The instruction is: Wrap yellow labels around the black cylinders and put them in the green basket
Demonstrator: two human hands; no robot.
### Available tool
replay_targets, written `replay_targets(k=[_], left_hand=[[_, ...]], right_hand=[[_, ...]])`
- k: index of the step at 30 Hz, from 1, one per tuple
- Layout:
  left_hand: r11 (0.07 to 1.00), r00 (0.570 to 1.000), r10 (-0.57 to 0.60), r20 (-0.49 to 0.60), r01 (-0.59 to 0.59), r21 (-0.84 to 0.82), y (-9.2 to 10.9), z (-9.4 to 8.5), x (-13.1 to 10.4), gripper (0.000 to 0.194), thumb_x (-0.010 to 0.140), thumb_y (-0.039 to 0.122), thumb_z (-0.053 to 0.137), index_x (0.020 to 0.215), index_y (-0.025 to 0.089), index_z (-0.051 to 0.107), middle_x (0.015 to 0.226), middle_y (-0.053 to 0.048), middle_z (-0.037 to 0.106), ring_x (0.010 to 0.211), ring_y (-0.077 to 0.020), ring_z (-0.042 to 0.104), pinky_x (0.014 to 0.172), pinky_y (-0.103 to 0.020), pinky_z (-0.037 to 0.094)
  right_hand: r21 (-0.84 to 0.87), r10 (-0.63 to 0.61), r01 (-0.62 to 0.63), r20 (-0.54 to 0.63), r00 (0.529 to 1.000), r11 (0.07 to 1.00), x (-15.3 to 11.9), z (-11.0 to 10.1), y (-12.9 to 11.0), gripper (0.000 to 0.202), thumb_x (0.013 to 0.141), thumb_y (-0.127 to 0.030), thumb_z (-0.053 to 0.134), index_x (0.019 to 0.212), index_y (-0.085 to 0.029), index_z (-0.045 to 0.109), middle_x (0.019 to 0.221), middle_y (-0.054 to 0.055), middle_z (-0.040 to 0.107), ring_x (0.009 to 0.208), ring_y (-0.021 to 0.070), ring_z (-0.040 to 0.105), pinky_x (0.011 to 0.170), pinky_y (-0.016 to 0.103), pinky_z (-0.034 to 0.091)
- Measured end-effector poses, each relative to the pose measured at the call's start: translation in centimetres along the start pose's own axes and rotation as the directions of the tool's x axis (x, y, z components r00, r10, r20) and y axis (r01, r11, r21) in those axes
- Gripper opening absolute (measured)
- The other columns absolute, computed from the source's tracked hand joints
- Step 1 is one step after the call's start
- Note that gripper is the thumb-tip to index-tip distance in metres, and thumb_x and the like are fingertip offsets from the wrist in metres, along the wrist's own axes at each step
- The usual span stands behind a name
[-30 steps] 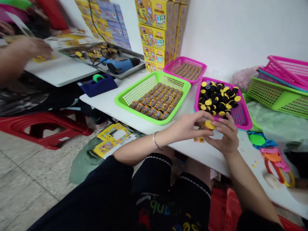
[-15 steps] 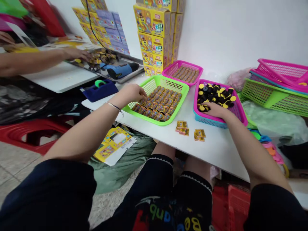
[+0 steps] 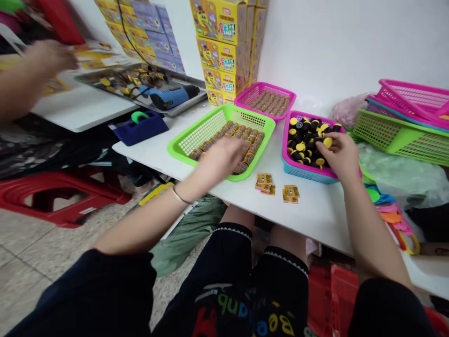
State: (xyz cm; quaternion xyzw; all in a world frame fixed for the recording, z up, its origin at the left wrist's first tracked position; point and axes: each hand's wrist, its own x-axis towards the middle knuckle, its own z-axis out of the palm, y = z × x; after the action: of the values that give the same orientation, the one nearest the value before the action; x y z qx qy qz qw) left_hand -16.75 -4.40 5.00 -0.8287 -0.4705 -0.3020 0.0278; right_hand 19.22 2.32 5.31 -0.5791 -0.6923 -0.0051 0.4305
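Observation:
Over the green basket (image 3: 175, 146), my left hand (image 3: 228, 152) is blurred, and its fingertips are too smeared to show whether they hold anything. Rows of small wrapped cylinders (image 3: 255, 136) lie in that basket. My right hand (image 3: 338, 152) pinches a black cup with a yellow end (image 3: 327, 142) above the pink basket (image 3: 288, 159), which is nested in a blue one and holds a heap of similar black and yellow cups (image 3: 305, 135). Two small piles of printed yellow cards, the left pile (image 3: 265, 183) and the right pile (image 3: 291, 194), lie on the white table near its front edge.
Behind stand stacked yellow boxes (image 3: 220, 51) and another pink basket (image 3: 268, 86) of cylinders. At left are a blue tape dispenser (image 3: 142, 128), a metal tray with a blue heat gun (image 3: 175, 97), and another person's arm (image 3: 31, 77). Stacked baskets (image 3: 403, 135) sit at right.
My left hand has moved right and toward me across the green basket. My right hand has moved right and lifted a cup from the heap. The other person's hand has drawn back left from the tray.

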Motion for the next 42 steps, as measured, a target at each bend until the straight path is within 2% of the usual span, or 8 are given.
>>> replay_targets(k=[3,7,15,18,23,30,36,42], left_hand=[[0.911,0.909,0.391,0.143,-0.360,-0.202,6.4,5.3,-1.9,0.029,0.100,0.015,0.046,0.120,0.016,0.067,0.127,-0.012,0.070,0.118,-0.0185,0.066,0.105,-0.032,0.052],[0.925,0.875,0.380,0.301,-0.363,-0.112,11.4,10.8,-2.0,0.039,0.101,0.020,0.051,0.138,0.012,0.055,0.149,-0.018,0.055,0.140,-0.0241,0.053,0.115,-0.039,0.046],[0.806,0.734,0.428,0.527,-0.574,0.146,12.9,10.5,-1.5,0.057,0.097,0.002,0.037,0.153,0.016,0.036,0.110,-0.018,0.072,0.100,-0.0259,0.074,0.073,-0.034,0.061],[0.752,0.685,0.480,0.547,-0.643,0.145,13.1,10.3,-1.8,0.061,0.096,0.000,0.037,0.154,0.017,0.032,0.104,-0.019,0.072,0.100,-0.0286,0.074,0.071,-0.036,0.062],[0.842,0.711,0.463,0.529,-0.540,-0.012,12.6,9.7,-1.9,0.062,0.093,-0.002,0.038,0.153,0.010,0.032,0.098,-0.015,0.071,0.091,-0.0231,0.074,0.077,-0.035,0.062],[0.942,0.831,0.253,0.496,-0.094,-0.323,10.9,9.9,-1.4,0.042,0.094,0.004,0.044,0.132,0.017,0.059,0.092,-0.006,0.075,0.080,-0.0152,0.073,0.076,-0.025,0.058],[0.917,0.939,0.229,0.256,-0.119,-0.382,10.1,10.8,0.0,0.036,0.095,0.011,0.052,0.128,0.016,0.065,0.105,-0.009,0.073,0.092,-0.0159,0.072,0.088,-0.028,0.057],[0.967,0.849,0.243,0.470,-0.170,-0.192,10.8,11.7,1.5,0.020,0.097,0.025,0.058,0.098,0.011,0.072,0.099,-0.012,0.069,0.098,-0.0218,0.069,0.092,-0.034,0.057]], right_hand=[[-0.008,-0.054,0.054,-0.265,0.963,0.999,-2.2,-1.1,0.9,0.036,0.083,-0.045,0.068,0.106,-0.017,0.071,0.110,0.015,0.069,0.098,0.0250,0.068,0.075,0.039,0.062],[-0.075,-0.180,0.164,-0.397,0.900,0.984,-4.1,-0.9,1.7,0.030,0.085,-0.043,0.068,0.103,-0.018,0.070,0.105,0.013,0.071,0.106,0.0257,0.067,0.087,0.043,0.061],[-0.075,-0.277,0.268,-0.355,0.893,0.960,-5.6,-0.2,2.5,0.027,0.087,-0.039,0.069,0.106,-0.020,0.069,0.103,0.011,0.073,0.100,0.0230,0.070,0.081,0.037,0.062],[-0.074,-0.325,0.319,-0.334,0.885,0.945,-5.7,0.0,2.2,0.025,0.089,-0.037,0.068,0.106,-0.020,0.069,0.104,0.011,0.073,0.100,0.0230,0.071,0.083,0.038,0.062],[-0.117,-0.366,0.347,-0.281,0.887,0.931,-5.8,0.2,2.3,0.022,0.090,-0.037,0.066,0.106,-0.022,0.069,0.101,0.010,0.072,0.100,0.0235,0.071,0.091,0.041,0.060],[-0.085,-0.347,0.337,-0.246,0.905,0.938,-5.8,0.4,2.7,0.025,0.091,-0.040,0.065,0.107,-0.022,0.069,0.104,0.010,0.070,0.102,0.0244,0.069,0.091,0.043,0.060],[-0.112,-0.351,0.332,-0.308,0.884,0.936,-5.7,0.2,2.3,0.024,0.092,-0.040,0.062,0.109,-0.023,0.068,0.107,0.011,0.068,0.106,0.0250,0.068,0.096,0.046,0.059],[-0.132,-0.370,0.346,-0.277,0.887,0.929,-5.6,0.2,2.5,0.023,0.092,-0.039,0.063,0.107,-0.023,0.068,0.106,0.011,0.067,0.105,0.0242,0.068,0.094,0.044,0.060]])
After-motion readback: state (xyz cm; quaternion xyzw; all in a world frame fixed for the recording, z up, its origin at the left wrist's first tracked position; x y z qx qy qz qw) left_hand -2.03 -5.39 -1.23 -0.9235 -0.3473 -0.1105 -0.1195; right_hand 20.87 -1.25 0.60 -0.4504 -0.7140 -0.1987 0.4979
